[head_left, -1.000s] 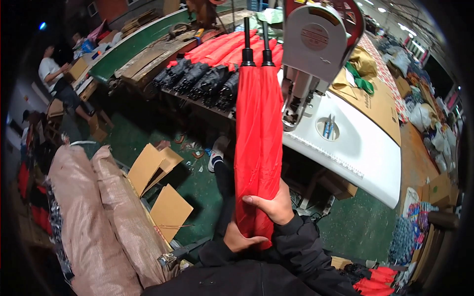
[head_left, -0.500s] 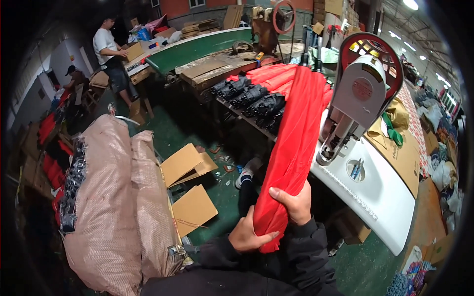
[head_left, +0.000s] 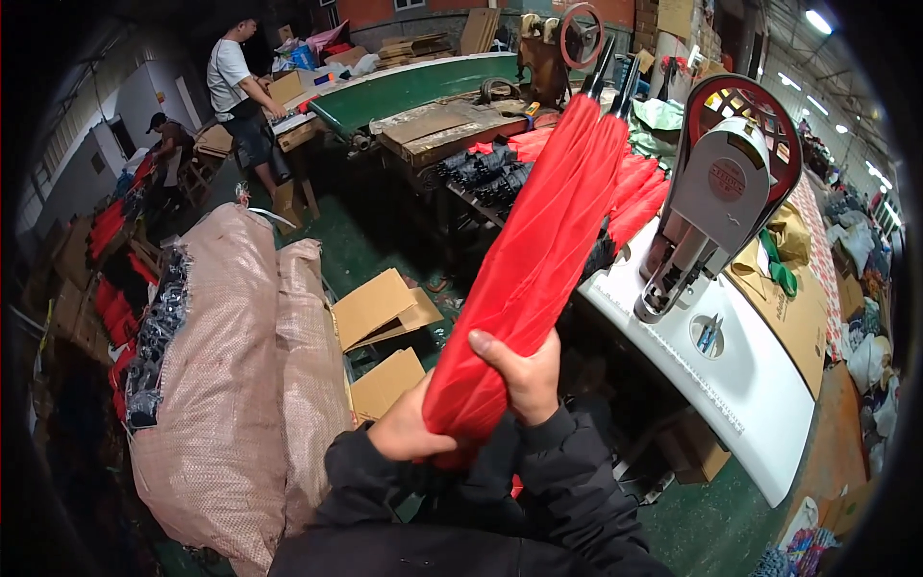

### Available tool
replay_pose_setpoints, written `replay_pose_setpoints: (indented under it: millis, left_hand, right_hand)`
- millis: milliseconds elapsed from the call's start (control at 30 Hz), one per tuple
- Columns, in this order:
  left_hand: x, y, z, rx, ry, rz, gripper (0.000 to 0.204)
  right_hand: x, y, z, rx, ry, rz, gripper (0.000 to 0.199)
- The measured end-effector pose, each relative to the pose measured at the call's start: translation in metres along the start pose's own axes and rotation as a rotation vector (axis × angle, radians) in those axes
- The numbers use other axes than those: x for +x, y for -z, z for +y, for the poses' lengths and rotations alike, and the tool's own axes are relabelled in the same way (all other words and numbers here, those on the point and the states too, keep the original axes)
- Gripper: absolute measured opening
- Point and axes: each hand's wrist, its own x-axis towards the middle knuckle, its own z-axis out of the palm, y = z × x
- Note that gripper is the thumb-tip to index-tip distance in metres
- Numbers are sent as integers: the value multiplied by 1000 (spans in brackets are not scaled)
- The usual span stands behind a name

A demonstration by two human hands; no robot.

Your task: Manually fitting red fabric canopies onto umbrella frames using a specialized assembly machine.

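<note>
Two closed red umbrellas [head_left: 538, 250], pressed side by side, slant across the middle of the view with black shafts pointing up and away. My left hand [head_left: 406, 425] wraps their near end from the left, its fingers partly hidden behind the cloth. From the right, my right hand [head_left: 524, 373] grips the same bundle, thumb lying on top of the fabric. Beyond them, more red umbrellas [head_left: 642, 197] with black ends [head_left: 486, 176] lie in a row on a bench, partly covered by the held pair.
To the right stands a grey machine [head_left: 726, 183] with a red-rimmed wheel on a white table [head_left: 740, 385]. Large woven sacks [head_left: 216, 385] fill the left side, near cardboard pieces [head_left: 380, 308]. A person in a white shirt [head_left: 231, 77] works at a far table.
Both hands have drawn the red umbrellas left and toward me, off the row on the bench. Their black shafts now stand out against the background.
</note>
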Motion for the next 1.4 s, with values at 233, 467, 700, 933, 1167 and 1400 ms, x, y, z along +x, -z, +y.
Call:
replay_pose_setpoints:
  millis: [233, 467, 700, 933, 1167, 1400]
  left_hand:
    - [-67, -1, 18, 269, 149, -51, 93]
    - [-84, 1, 18, 446, 303, -158, 89]
    - [-75, -7, 33, 378, 442, -342, 97]
    - [-70, -13, 18, 73, 579, -442, 103]
    - [-66, -34, 33, -74, 706, -379, 100]
    - [-45, -61, 27, -90, 631, -290, 94]
  right_hand:
    - [-31, 8, 43, 166, -150, -17, 50]
    - [-49, 33, 60, 280, -367, 109, 50]
    - [-52, 40, 36, 481, -336, 251, 42]
    - [-72, 66, 18, 108, -269, 455, 31]
    - [-81, 81, -7, 58, -224, 535, 30]
    - [-70, 117, 0, 118, -250, 518, 35]
